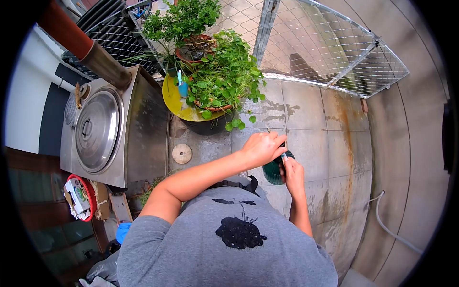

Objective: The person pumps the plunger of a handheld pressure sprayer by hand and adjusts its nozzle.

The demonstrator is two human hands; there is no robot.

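Observation:
In front of my body, to the right of the middle, is a dark green ribbed container (273, 172) that looks like a spray bottle. My right hand (293, 174) is closed around its upper part, beside a small blue and white patch. My left hand (264, 147) reaches across to the top of the same bottle, fingers bent together there. A thin tip pokes out beyond the left knuckles. The fingers hide most of the bottle's top, so what exactly the left hand pinches is hidden.
Potted green plants (222, 76) stand on a yellow round top (179, 106), with a blue cup (183, 90). At left is a steel stove (146, 124) with a lidded pot (97, 131). A wire fence (325, 48) runs ahead; a pale round disc (181, 153) lies on the tiles.

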